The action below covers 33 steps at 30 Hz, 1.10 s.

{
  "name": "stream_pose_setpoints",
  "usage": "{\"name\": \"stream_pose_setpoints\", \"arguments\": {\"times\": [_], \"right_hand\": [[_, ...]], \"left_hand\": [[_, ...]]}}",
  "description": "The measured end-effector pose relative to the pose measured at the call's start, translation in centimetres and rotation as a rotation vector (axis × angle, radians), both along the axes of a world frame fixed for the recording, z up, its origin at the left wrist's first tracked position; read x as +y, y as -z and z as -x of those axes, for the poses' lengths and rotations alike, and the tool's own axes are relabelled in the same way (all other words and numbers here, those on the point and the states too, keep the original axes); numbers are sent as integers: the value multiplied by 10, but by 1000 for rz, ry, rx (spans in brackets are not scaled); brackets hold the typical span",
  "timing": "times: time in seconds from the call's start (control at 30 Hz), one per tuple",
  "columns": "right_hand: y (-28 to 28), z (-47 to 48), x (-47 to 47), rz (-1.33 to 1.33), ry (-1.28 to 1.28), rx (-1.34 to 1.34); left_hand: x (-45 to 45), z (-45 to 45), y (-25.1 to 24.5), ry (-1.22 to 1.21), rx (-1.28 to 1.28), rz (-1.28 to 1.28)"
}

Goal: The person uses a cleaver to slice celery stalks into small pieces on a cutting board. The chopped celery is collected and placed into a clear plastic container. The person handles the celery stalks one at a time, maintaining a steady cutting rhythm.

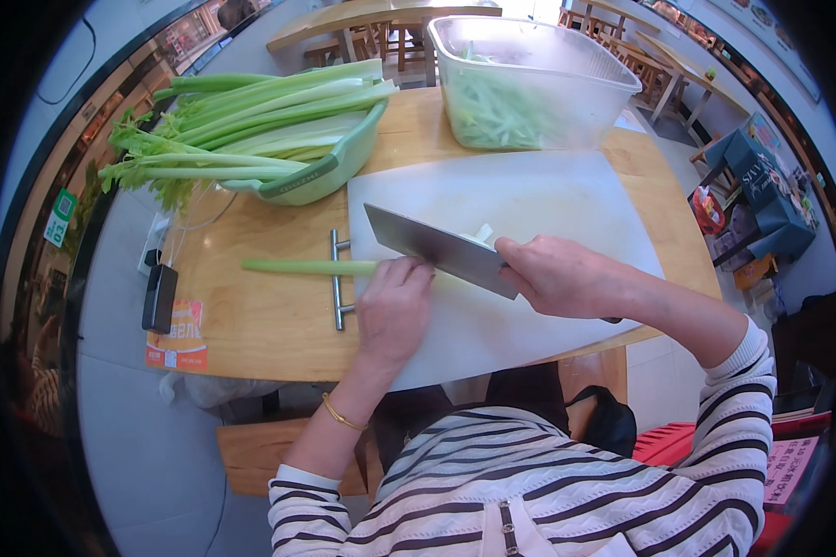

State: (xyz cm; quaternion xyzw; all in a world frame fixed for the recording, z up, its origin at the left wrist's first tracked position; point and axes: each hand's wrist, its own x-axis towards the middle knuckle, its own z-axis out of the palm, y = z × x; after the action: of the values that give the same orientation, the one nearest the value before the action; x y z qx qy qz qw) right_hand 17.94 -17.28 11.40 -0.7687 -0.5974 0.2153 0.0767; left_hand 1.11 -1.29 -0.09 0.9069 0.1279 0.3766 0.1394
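Observation:
My left hand (396,299) presses a single celery stalk (306,267) down on the white cutting board (557,202). The stalk's far end sticks out leftwards past the board's metal handle (336,280) and over the table. In my right hand (564,275) is a cleaver (439,249), gripped by its handle, its broad blade tilted across the stalk just beside my left fingertips. Whether the edge touches the celery cannot be told. Behind the blade lies a small pale cut piece of celery (484,232), partly hidden.
Whole celery stalks (272,115) overfill a green plastic basin (306,182) at the back left. A clear plastic tub (543,83) holding cut celery stands behind the board. A black power adapter (159,298) and an orange printed card (187,341) are at the wooden table's (265,327) left edge.

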Motion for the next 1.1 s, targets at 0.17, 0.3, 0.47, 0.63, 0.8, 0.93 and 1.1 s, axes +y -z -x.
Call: {"name": "stream_pose_setpoints", "arguments": {"times": [0.17, 0.3, 0.47, 0.63, 0.8, 0.93, 1.1], "right_hand": [[19, 6, 16, -27, 20, -1], [24, 4, 44, -128, 6, 3], [-9, 0, 36, -14, 83, 114], [-3, -2, 3, -7, -13, 17], [-12, -3, 1, 50, 46, 98], [-19, -1, -2, 29, 5, 40], [-6, 5, -7, 10, -16, -19]], "left_hand": [[4, 2, 0, -15, 17, -13], [2, 2, 0, 4, 36, -45], [3, 6, 3, 49, 11, -34], [2, 4, 2, 42, 17, -33], [4, 4, 3, 52, 18, -32], [3, 5, 1, 46, 22, -32], [3, 5, 4, 21, 18, -32]]}}
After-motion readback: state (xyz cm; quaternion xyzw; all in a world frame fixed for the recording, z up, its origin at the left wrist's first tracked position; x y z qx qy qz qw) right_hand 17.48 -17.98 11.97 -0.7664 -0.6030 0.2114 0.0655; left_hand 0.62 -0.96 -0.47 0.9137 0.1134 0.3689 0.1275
